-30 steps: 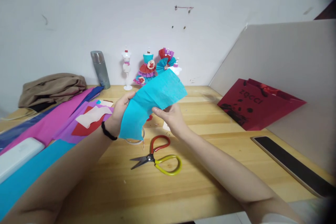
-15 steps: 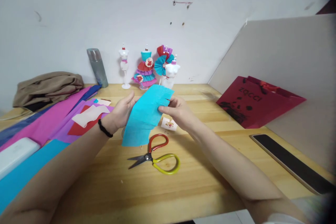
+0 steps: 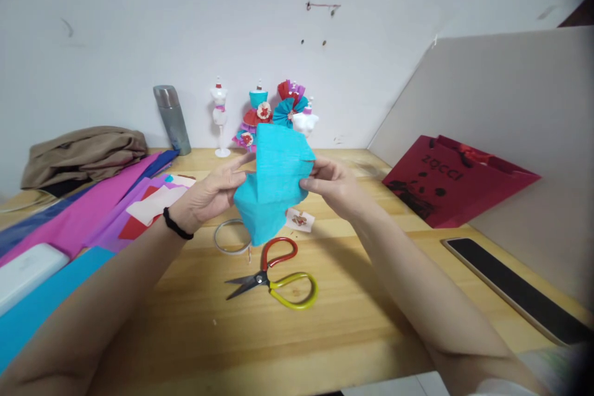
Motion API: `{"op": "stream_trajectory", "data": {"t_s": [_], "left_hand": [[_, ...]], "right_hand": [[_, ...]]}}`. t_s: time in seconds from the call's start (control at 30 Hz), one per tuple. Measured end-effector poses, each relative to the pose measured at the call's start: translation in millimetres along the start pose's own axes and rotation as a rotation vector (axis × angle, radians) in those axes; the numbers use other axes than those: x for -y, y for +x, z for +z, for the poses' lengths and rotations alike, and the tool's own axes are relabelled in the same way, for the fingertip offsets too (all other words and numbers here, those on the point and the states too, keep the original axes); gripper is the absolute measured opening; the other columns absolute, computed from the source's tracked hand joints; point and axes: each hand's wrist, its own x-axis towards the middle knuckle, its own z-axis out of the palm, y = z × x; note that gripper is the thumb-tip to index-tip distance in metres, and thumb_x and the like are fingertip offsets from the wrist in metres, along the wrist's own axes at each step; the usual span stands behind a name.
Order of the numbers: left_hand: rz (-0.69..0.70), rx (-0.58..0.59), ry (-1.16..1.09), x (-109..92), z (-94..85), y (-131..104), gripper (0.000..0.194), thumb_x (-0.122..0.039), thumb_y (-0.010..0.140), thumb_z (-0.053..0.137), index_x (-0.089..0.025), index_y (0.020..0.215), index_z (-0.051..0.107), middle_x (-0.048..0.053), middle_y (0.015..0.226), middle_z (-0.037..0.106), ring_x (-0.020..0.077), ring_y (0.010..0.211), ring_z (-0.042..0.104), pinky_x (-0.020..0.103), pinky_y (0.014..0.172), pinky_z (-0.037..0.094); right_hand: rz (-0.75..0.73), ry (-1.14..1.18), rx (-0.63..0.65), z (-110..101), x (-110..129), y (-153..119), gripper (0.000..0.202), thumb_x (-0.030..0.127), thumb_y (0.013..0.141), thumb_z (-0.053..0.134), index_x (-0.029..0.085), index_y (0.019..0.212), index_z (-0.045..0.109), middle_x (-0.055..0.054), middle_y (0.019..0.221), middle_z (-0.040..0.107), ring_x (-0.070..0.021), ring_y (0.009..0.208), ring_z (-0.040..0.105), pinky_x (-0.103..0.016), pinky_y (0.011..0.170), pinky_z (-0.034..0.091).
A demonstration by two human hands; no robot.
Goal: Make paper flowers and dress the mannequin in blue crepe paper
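Note:
A turquoise piece of crepe paper (image 3: 281, 167) hangs bent between my two hands above the table, with small slits along its right edge. My left hand (image 3: 216, 192) pinches its left side between thumb and fingers. On the right edge, my right hand (image 3: 331, 185) grips it the same way. Below the paper lie open scissors (image 3: 260, 278) with one red and one yellow handle. A pale ring (image 3: 232, 252), perhaps a tape roll, rests left of them, partly covered by the paper. A small white piece with a gold-red pattern (image 3: 299, 220) lies under my right hand.
Small mannequins stand along the wall: a bare white one (image 3: 219, 112), a dressed one (image 3: 258, 99) and others. A grey flask (image 3: 172, 120), brown cloth (image 3: 86, 154) and coloured paper sheets (image 3: 74, 210) fill the left. A red bag (image 3: 457, 179) and a phone (image 3: 510, 288) are at right.
The paper has been turned and raised, and its lower left part now folds over. My left hand has shifted to its left edge; my right hand moved slightly right. The ring shows more.

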Motion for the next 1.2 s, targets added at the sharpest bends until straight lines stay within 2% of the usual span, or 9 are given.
{"op": "stream_trajectory", "data": {"t_s": [0.1,0.17,0.3,0.4,0.5,0.6,0.77,0.97,1.2], "left_hand": [[-0.063,-0.013,0.026,-4,3.5,-1,0.068,-0.016,0.078,0.074,-0.021,0.142,0.053,0.010,0.125,0.071,0.0265,0.113,0.065,0.035,0.091,0.053],[-0.015,-0.047,0.058,-7,5.6,-1,0.071,-0.013,0.073,0.076,-0.020,0.140,0.055,0.011,0.128,0.069,0.0260,0.115,0.065,0.033,0.090,0.053],[0.087,-0.140,0.118,-10,5.8,0,0.061,-0.009,0.067,0.077,-0.021,0.126,0.066,0.008,0.126,0.069,0.0215,0.108,0.067,0.030,0.087,0.054],[0.090,-0.177,0.092,-12,5.5,-1,0.054,-0.009,0.069,0.076,-0.022,0.120,0.068,0.005,0.118,0.072,0.0189,0.099,0.068,0.030,0.083,0.055],[0.074,-0.174,0.062,-12,8.0,-3,0.049,-0.017,0.072,0.079,-0.022,0.120,0.069,0.007,0.115,0.073,0.0195,0.096,0.068,0.031,0.082,0.055],[0.087,-0.229,0.125,-8,12.2,-3,0.038,-0.026,0.071,0.083,-0.021,0.108,0.074,0.005,0.101,0.075,0.0165,0.084,0.068,0.029,0.074,0.055],[0.255,-0.351,0.290,-2,16.8,-1,0.023,-0.023,0.064,0.086,-0.021,0.086,0.079,-0.001,0.076,0.072,0.0102,0.065,0.059,0.023,0.062,0.049],[0.348,-0.400,0.419,-5,22.5,-6,0.027,-0.023,0.067,0.085,-0.021,0.094,0.079,0.002,0.088,0.075,0.0150,0.073,0.065,0.028,0.067,0.053],[0.364,-0.332,0.456,-8,26.8,-11,0.030,-0.021,0.070,0.082,-0.023,0.100,0.078,0.004,0.100,0.076,0.0217,0.093,0.070,0.037,0.086,0.056]], "right_hand": [[-0.007,-0.050,-0.023,-2,1,0,0.024,0.024,0.063,0.081,0.025,0.086,0.074,0.000,0.081,0.074,-0.0178,0.069,0.066,-0.034,0.066,0.056],[-0.018,-0.060,-0.020,-3,1,0,0.024,0.023,0.063,0.081,0.024,0.086,0.074,0.000,0.082,0.074,-0.0180,0.071,0.067,-0.035,0.068,0.057],[-0.032,-0.047,0.009,-3,4,0,0.026,0.018,0.064,0.078,0.025,0.089,0.074,0.002,0.083,0.074,-0.0158,0.072,0.066,-0.032,0.070,0.056],[-0.038,-0.091,-0.005,-5,5,0,0.024,0.017,0.063,0.077,0.023,0.087,0.074,0.002,0.083,0.072,-0.0151,0.073,0.064,-0.030,0.068,0.054],[-0.043,-0.145,-0.022,-6,5,0,0.023,0.019,0.063,0.077,0.022,0.085,0.071,0.001,0.081,0.069,-0.0152,0.071,0.062,-0.029,0.065,0.051],[-0.038,-0.191,-0.019,-5,6,-1,0.024,0.023,0.064,0.077,0.022,0.087,0.070,0.002,0.079,0.067,-0.0151,0.070,0.059,-0.030,0.064,0.049],[-0.030,-0.272,-0.107,-1,4,-3,0.022,0.037,0.069,0.079,0.022,0.082,0.070,0.000,0.077,0.068,-0.0173,0.073,0.060,-0.032,0.067,0.050],[-0.013,-0.151,-0.158,9,2,-3,0.022,0.040,0.064,0.085,0.026,0.072,0.070,0.001,0.071,0.068,-0.0164,0.064,0.058,-0.032,0.062,0.050],[0.200,0.116,-0.093,21,2,-8,0.039,0.041,0.053,0.092,0.019,0.080,0.073,0.000,0.071,0.071,-0.0153,0.062,0.062,-0.030,0.061,0.051]]}}
